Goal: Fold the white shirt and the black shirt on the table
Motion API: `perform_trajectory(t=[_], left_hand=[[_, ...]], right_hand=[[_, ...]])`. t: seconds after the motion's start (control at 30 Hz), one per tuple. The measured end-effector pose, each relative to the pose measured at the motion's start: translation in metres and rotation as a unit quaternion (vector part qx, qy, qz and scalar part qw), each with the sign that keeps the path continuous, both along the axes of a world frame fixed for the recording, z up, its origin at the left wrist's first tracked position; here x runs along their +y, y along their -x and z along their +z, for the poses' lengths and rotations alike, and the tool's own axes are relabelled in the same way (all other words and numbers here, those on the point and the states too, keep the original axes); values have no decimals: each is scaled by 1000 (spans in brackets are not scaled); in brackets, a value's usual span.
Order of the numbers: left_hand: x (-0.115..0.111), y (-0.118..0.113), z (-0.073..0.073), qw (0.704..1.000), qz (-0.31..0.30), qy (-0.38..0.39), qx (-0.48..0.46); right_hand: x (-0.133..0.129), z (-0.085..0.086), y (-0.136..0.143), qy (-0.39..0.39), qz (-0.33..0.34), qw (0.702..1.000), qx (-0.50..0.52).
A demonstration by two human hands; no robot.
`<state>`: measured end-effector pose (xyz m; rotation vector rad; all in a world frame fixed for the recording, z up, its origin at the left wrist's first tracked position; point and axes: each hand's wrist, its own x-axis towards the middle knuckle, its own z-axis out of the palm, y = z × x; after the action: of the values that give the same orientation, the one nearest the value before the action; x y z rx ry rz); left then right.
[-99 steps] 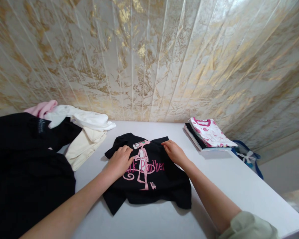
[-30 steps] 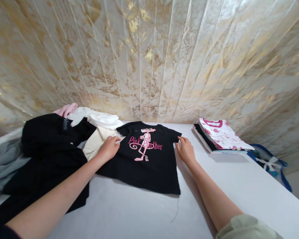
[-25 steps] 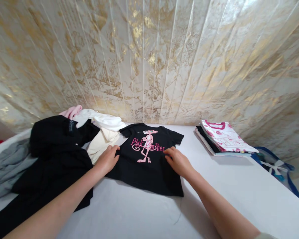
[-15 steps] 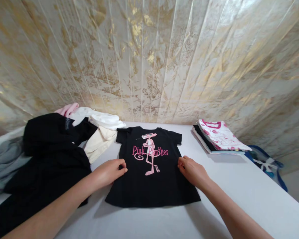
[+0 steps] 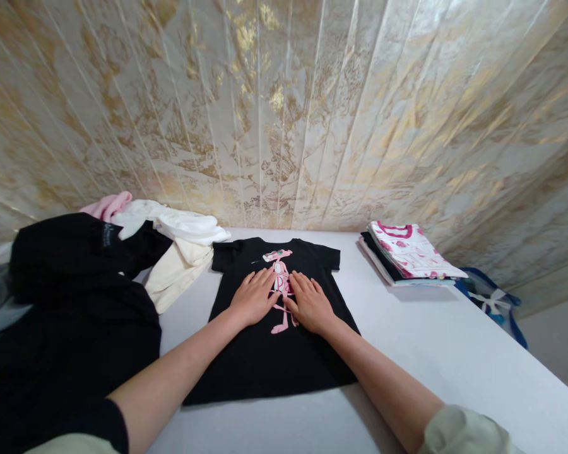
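A black T-shirt (image 5: pixel 265 366) with a pink cartoon panther print lies spread face up, its collar toward the wall. My left hand (image 5: pixel 254 296) rests flat on the chest of the shirt, left of the print's middle, fingers stretched out. Beside it, my right hand (image 5: pixel 311 302) lies flat on the right of the print, with its fingers extended as well. Both palms press on the cloth and hold nothing. They cover most of the pink lettering, and the thumbs come close together over the panther figure.
A loose heap of clothes stands at the left, with a black garment (image 5: pixel 76 302), a cream one (image 5: pixel 180 271) and white cloth (image 5: pixel 184 224). Folded clothes (image 5: pixel 411 252) are stacked at the back right of the white table (image 5: pixel 435 359). Beyond them sits a blue-edged clear bag (image 5: pixel 497 302).
My hands have left the shirt's two side edges and come inward onto its chest, opening from pinched fingers to flat palms. The view has shifted slightly.
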<state>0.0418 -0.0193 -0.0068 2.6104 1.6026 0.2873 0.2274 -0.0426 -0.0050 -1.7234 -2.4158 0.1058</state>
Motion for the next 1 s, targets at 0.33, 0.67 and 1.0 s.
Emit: perform_trajectory(t=[0.33, 0.67, 1.0], left_hand=[[2, 41, 4, 998, 44, 7, 34], [-21, 41, 2, 999, 18, -7, 27], [-47, 41, -2, 999, -9, -17, 25]], right_hand=[[-4, -9, -59, -16, -103, 994, -37], [-33, -15, -67, -44, -104, 992, -60], [-45, -16, -68, -45, -105, 991, -74]])
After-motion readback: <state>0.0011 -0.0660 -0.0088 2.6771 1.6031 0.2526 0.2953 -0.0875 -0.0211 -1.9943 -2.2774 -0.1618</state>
